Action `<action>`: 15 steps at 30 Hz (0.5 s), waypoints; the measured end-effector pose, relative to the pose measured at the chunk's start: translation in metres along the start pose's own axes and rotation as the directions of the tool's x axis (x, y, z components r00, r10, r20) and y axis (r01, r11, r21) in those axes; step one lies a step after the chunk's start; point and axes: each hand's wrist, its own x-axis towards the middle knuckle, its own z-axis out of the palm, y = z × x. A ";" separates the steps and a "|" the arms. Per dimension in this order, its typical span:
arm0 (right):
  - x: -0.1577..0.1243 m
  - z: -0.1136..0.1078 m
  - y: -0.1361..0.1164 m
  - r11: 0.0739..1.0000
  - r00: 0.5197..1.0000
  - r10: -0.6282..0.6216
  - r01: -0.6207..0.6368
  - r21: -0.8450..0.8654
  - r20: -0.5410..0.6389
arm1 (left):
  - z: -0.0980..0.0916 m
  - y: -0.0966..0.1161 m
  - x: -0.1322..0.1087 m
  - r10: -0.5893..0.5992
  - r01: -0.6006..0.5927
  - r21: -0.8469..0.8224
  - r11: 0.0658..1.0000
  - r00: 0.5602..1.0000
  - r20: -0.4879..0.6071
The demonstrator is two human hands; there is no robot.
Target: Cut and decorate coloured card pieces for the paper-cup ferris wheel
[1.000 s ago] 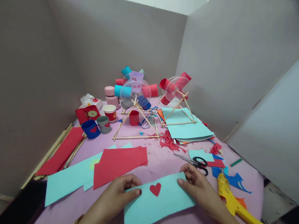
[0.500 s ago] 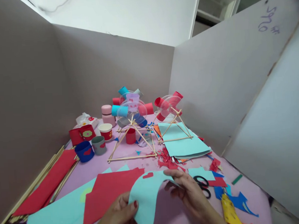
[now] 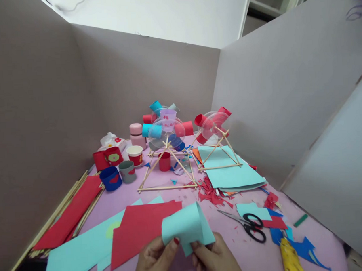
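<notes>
Paper strip (image 3: 185, 226), teal, curled into a loop low in the middle, held just above the pink table (image 3: 196, 203). Gripped at its lower ends by left hand (image 3: 157, 260) and right hand (image 3: 216, 261), fingers of both closed on the paper. Just behind on the left, red sheet (image 3: 140, 230) over a teal sheet (image 3: 75, 256). To the right, scissors (image 3: 249, 225) lying flat; yellow glue gun (image 3: 290, 261) near the bottom edge. Farther back, red scraps (image 3: 210, 192), stick frame (image 3: 167, 168) carrying a cup wheel, blue cup (image 3: 110, 178) at the left.
</notes>
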 end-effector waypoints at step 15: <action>-0.002 0.006 -0.011 0.667 0.926 0.121 -0.342 0.662 0.357 | -0.017 -0.014 0.005 0.617 -0.740 0.673 -0.002 0.529 0.583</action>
